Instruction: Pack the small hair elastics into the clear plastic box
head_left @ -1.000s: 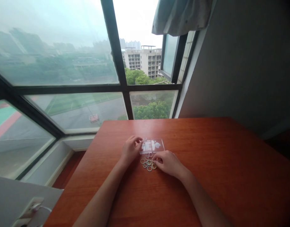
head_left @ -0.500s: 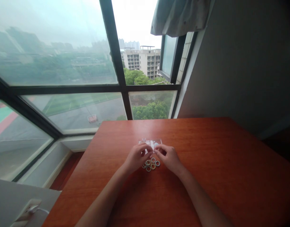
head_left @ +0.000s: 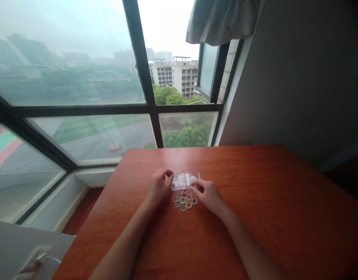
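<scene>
A small clear plastic box point(head_left: 185, 180) lies on the reddish wooden table point(head_left: 255, 217). Several small coloured rings point(head_left: 185, 202) are scattered just in front of it. My left hand point(head_left: 159, 186) rests at the box's left end with curled fingers touching its edge. My right hand point(head_left: 206, 196) sits to the right of the rings, fingers curled and pinched near the box's front right edge; whether a ring is between them is too small to see.
A large window with dark frames point(head_left: 146, 105) runs along the table's far and left sides. A grey wall point(head_left: 298, 77) rises on the right. A white socket with a cable point(head_left: 35, 258) sits at the lower left.
Both hands were together over the box half a second ago. My left hand has moved back to the box's left end, and my right hand has drawn slightly right, uncovering the box.
</scene>
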Demonstrator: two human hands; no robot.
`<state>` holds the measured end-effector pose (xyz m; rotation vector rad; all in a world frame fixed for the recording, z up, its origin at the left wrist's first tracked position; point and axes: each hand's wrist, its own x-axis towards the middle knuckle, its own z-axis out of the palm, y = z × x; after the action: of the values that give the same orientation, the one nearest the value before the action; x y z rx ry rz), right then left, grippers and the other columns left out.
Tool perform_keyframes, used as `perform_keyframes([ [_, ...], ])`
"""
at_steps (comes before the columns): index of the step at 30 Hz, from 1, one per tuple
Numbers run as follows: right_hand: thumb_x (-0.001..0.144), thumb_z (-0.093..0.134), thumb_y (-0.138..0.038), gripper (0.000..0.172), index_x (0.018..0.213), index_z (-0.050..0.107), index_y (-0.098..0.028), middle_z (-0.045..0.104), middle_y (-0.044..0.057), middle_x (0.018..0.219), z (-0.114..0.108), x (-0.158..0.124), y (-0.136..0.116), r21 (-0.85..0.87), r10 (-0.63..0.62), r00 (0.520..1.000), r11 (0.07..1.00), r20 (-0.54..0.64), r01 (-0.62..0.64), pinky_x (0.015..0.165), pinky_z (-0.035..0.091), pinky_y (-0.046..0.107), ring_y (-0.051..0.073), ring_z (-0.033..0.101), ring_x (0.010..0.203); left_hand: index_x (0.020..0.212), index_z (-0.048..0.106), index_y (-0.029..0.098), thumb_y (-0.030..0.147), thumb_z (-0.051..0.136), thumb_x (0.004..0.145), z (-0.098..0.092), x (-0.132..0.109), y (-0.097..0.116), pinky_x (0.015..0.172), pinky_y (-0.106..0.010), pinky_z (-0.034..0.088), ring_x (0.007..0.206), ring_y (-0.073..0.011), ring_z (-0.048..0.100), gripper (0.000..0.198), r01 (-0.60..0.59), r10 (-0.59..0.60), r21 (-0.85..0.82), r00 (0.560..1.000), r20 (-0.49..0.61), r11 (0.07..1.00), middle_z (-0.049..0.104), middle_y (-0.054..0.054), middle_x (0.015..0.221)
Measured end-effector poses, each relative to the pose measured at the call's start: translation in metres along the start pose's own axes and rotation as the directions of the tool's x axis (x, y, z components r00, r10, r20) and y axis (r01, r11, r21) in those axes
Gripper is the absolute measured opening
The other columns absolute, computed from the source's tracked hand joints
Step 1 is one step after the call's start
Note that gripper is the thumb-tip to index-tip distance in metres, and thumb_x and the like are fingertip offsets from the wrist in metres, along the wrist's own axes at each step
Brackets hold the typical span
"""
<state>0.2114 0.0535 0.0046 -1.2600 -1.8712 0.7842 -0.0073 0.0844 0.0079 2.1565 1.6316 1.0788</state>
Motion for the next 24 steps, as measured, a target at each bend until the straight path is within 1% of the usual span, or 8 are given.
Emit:
perform_keyframes([
  [4,0.081,0.058,-0.025,0.014,0.083,0.071,-0.020,0.058,-0.003,0.059,-0.001,0.000,-0.002,-0.029,0.006,1.000,1.000,0.030,-0.005,0.054,0.034,0.021,0.010,0.050,0.053,0.080,0.065,0.019,0.021,0.057,0.082,0.004,0.002,-0.009,0.058,-0.022,0.037,0.062,-0.0115,0.051,0.009,0.021,-0.021,0.030,1.000,0.000,0.999,0.064,0.000,0.075],
  [10,0.081,0.058,-0.025,0.013,0.081,0.070,-0.020,0.059,-0.003,0.059,-0.005,0.001,-0.001,-0.077,0.014,0.998,0.997,0.062,-0.009,0.056,0.034,0.021,0.011,0.051,0.055,0.083,0.066,0.019,0.023,0.058,0.082,0.005,0.001,-0.012,0.058,-0.022,0.038,0.062,-0.0113,0.052,0.010,0.019,-0.019,0.026,1.000,0.009,0.999,0.064,0.000,0.075],
  [13,0.081,0.058,-0.024,0.013,0.080,0.070,-0.020,0.060,-0.003,0.060,-0.009,0.000,0.000,-0.107,0.028,0.995,0.994,0.096,-0.018,0.056,0.034,0.021,0.011,0.052,0.056,0.082,0.067,0.019,0.023,0.056,0.083,0.000,0.000,-0.010,0.058,-0.022,0.038,0.062,-0.0116,0.052,0.011,0.014,-0.015,0.017,1.000,0.027,1.000,0.064,0.000,0.076],
  [20,0.075,0.062,-0.023,0.010,0.080,0.072,-0.024,0.059,-0.004,0.061,-0.018,-0.008,0.000,-0.177,0.068,0.955,0.984,0.290,-0.016,0.052,0.029,0.020,0.010,0.050,0.055,0.081,0.067,0.018,0.022,0.055,0.083,-0.018,-0.004,0.000,0.059,-0.023,0.039,0.065,-0.0125,0.053,0.012,-0.021,0.016,0.034,0.992,0.129,0.999,0.063,-0.002,0.078],
  [22,0.075,0.062,-0.022,0.011,0.080,0.071,-0.025,0.061,-0.004,0.063,-0.018,-0.009,-0.002,-0.201,0.070,0.948,0.980,0.310,-0.006,0.053,0.030,0.020,0.010,0.052,0.057,0.082,0.066,0.018,0.022,0.055,0.084,-0.021,-0.005,0.004,0.059,-0.022,0.040,0.065,-0.0126,0.054,0.012,-0.035,0.031,0.029,0.988,0.153,0.999,0.063,-0.002,0.079],
  [24,0.076,0.059,-0.020,0.013,0.079,0.071,-0.025,0.063,-0.004,0.065,-0.016,-0.008,-0.005,-0.240,0.068,0.954,0.971,0.293,0.005,0.055,0.030,0.020,0.010,0.053,0.059,0.082,0.066,0.018,0.022,0.055,0.084,-0.022,-0.005,0.008,0.060,-0.022,0.040,0.066,-0.0125,0.054,0.012,-0.056,0.052,0.017,0.983,0.175,0.998,0.064,-0.002,0.079],
])
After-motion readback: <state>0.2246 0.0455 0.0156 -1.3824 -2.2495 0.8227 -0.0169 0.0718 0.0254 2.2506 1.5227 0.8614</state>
